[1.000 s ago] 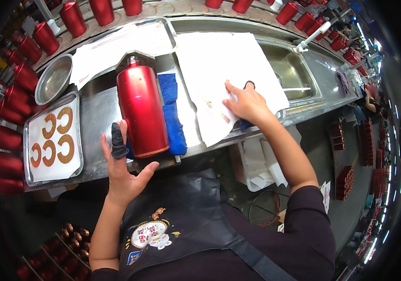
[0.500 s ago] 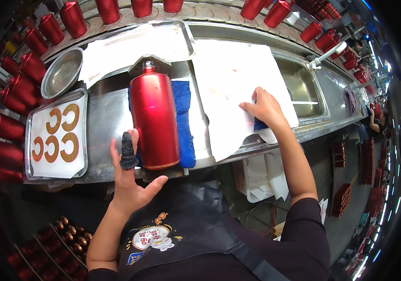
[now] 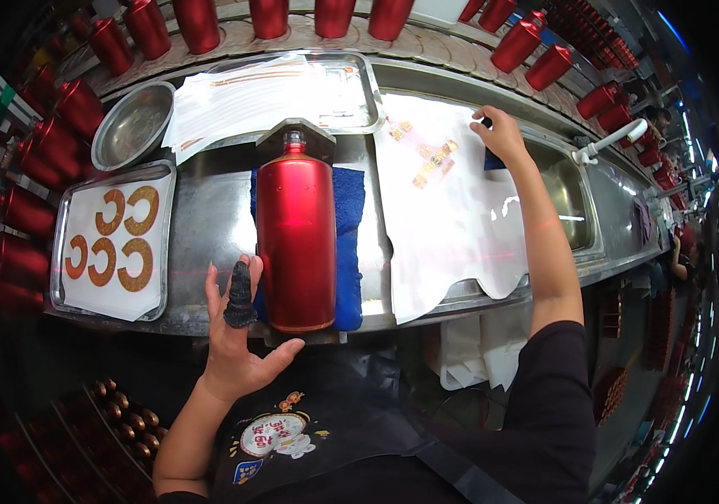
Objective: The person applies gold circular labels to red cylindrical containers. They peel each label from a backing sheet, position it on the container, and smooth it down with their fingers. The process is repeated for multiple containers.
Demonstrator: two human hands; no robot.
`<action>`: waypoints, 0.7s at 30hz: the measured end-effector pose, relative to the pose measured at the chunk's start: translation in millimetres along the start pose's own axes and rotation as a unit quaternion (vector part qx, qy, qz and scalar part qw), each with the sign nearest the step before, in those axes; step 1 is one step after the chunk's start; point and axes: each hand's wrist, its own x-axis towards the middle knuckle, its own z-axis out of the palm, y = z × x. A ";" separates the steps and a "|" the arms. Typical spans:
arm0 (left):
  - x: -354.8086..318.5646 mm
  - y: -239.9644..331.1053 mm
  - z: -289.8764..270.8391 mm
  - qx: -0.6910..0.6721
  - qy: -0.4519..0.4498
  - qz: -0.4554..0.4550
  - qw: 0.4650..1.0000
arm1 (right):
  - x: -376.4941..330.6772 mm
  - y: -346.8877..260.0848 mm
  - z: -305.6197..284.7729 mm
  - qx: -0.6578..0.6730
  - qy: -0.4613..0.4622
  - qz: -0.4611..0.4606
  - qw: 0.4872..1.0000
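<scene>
A tall red bottle (image 3: 295,244) lies on a blue towel (image 3: 348,244) on the steel counter (image 3: 208,227), neck pointing away from me. My left hand (image 3: 238,340) is spread open at the bottle's base, just left of it, with a black cot on one finger; it holds nothing. My right hand (image 3: 501,133) reaches across a large white sheet (image 3: 452,227) to its far edge, fingers closed on a small blue pad (image 3: 492,158). A few small gold stickers (image 3: 427,158) lie on the sheet just left of that hand.
A steel tray (image 3: 65,252) at the left holds gold C-shaped decals (image 3: 116,244) on white paper. Behind it are a round metal bowl (image 3: 133,126) and a tray of white sheets (image 3: 292,88). A sink (image 3: 574,202) with a tap (image 3: 607,141) lies right. Several red bottles (image 3: 200,21) line the back.
My right hand has slid with the blue pad from the near part of the white sheet to its far edge. My left hand stays open by the bottle's base.
</scene>
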 end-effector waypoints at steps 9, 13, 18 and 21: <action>6.9 0.8 -0.3 -0.007 -0.012 -0.015 1.000 | 14.1 -9.4 19.6 -0.031 -0.003 -0.040 0.999; 8.9 1.7 -4.5 -0.012 -0.023 -0.020 0.999 | 52.0 9.3 15.7 -0.089 -0.094 -0.097 0.987; 14.8 6.5 -5.5 -0.023 0.002 -0.038 0.999 | 89.6 31.8 25.5 0.103 -0.219 -0.011 0.970; 20.0 10.1 -2.1 0.022 0.012 -0.011 1.000 | 93.8 43.2 36.6 0.234 -0.219 0.014 0.947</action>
